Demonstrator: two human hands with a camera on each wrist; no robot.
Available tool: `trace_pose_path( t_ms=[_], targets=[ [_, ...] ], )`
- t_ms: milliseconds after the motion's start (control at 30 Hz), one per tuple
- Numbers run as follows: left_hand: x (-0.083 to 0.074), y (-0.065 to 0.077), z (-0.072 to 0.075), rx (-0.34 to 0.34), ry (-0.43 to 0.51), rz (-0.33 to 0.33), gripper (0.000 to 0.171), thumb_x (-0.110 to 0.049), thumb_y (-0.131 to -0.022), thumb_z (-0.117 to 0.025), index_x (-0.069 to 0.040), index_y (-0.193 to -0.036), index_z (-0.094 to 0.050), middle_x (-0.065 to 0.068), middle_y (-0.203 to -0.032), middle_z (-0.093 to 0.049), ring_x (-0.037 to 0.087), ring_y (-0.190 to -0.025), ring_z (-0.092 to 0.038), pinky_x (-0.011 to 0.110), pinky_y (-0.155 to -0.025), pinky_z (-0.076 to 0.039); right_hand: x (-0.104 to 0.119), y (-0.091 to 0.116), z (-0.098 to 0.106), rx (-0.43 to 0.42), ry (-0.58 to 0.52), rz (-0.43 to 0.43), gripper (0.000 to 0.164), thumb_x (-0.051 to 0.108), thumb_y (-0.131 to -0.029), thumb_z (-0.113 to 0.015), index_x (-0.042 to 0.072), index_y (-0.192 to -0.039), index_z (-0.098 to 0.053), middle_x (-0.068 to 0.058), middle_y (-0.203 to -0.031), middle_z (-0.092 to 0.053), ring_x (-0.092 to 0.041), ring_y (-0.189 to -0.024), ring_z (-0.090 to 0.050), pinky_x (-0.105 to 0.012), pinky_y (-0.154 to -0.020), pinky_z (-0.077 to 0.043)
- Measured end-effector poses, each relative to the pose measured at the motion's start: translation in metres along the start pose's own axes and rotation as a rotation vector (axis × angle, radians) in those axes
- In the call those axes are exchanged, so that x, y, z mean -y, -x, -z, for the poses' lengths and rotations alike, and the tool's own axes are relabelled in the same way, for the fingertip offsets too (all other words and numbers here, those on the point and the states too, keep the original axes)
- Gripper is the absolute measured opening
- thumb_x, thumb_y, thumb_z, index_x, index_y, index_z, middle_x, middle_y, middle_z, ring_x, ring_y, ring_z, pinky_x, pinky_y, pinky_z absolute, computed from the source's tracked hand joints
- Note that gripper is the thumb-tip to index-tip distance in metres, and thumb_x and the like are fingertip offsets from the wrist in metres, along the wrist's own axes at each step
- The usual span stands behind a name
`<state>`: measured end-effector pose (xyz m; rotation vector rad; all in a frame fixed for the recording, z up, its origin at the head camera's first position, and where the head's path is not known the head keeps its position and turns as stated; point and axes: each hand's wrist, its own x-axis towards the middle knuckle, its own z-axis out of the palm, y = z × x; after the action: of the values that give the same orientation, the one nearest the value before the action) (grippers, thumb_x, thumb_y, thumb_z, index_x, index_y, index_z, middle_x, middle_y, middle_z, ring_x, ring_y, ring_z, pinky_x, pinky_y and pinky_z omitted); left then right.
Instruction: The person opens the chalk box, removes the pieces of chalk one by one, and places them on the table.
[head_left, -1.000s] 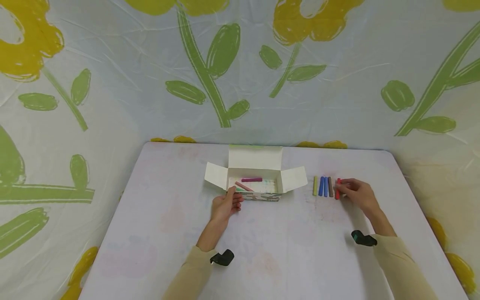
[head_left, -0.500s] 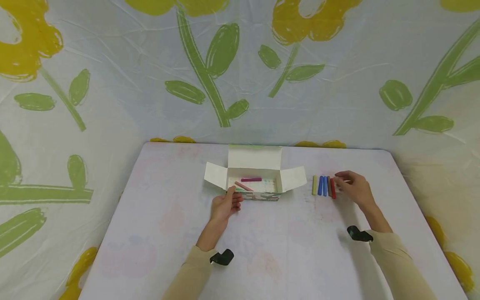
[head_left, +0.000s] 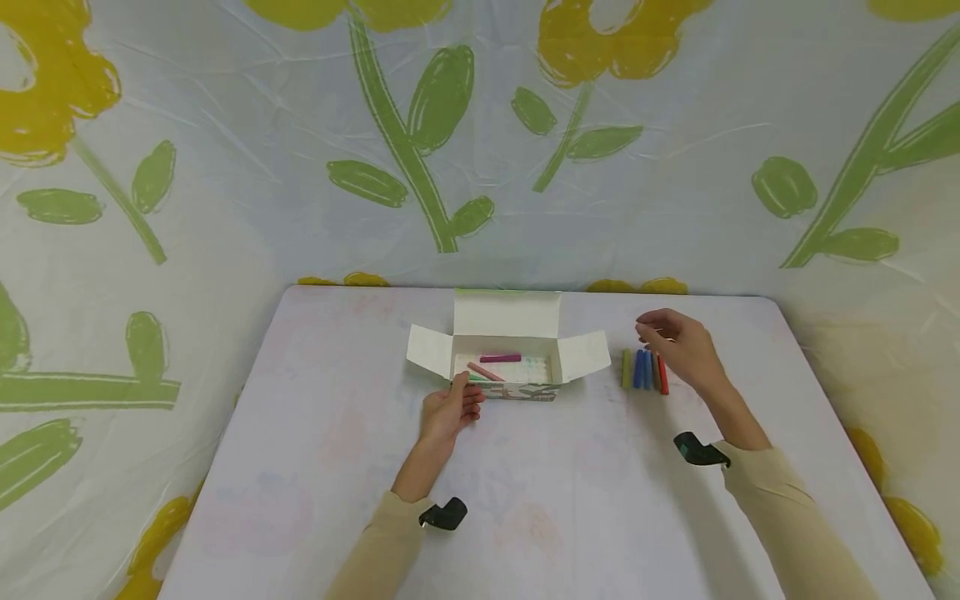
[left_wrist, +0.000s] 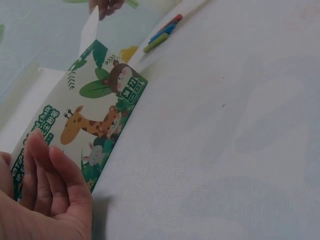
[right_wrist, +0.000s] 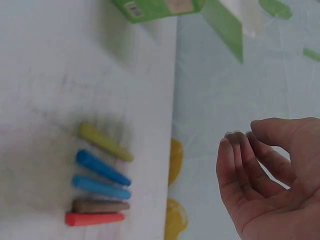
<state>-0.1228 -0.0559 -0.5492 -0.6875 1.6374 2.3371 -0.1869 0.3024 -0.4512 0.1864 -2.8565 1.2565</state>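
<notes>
My left hand grips the front wall of an open white chalk box, thumb over the rim and fingers against the printed outside. In the box lie a purple chalk, a pink chalk and a bit of green chalk near the thumb. To its right, sticks stand in a row on the table: yellow-green chalk, darker blue chalk, lighter blue chalk, brown chalk and red chalk. Above the row hovers my right hand, fingers loosely bent, nothing held.
The box's side flaps and back lid stand spread out. A white table with faint stains carries everything. Behind its far edge hangs a flower-printed cloth.
My right hand set the red chalk beside the brown one, let it go, then rose and moved left and away over the row. The left hand stays on the box.
</notes>
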Motion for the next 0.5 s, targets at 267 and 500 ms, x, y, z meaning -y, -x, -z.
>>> trace_pose_path(
  t_ms=[267,500],
  targets=[
    [0.001,0.0,0.001,0.009,0.0,0.01,0.047,-0.039,-0.102,-0.064,0.008,-0.102,-0.07,0.006,-0.082,-0.072,0.011,-0.067,-0.061,0.023,-0.063,-0.054,0.033,-0.005,-0.015,0.01,-0.069,0.08,0.031,0.019,-0.106,-0.06,-0.004,-0.124,-0.065,-0.025,-0.113,-0.07,-0.032,-0.094,-0.07,-0.006,-0.076,-0.049],
    [0.002,0.003,-0.001,-0.002,0.003,0.002,0.045,-0.038,-0.102,-0.063,0.006,-0.1,-0.071,0.006,-0.081,-0.072,0.01,-0.065,-0.06,0.023,-0.062,-0.053,0.058,-0.011,-0.039,0.035,-0.111,0.114,0.025,0.016,-0.104,-0.063,-0.004,-0.119,-0.067,-0.021,-0.108,-0.072,-0.032,-0.091,-0.07,-0.008,-0.078,-0.049]
  ],
)
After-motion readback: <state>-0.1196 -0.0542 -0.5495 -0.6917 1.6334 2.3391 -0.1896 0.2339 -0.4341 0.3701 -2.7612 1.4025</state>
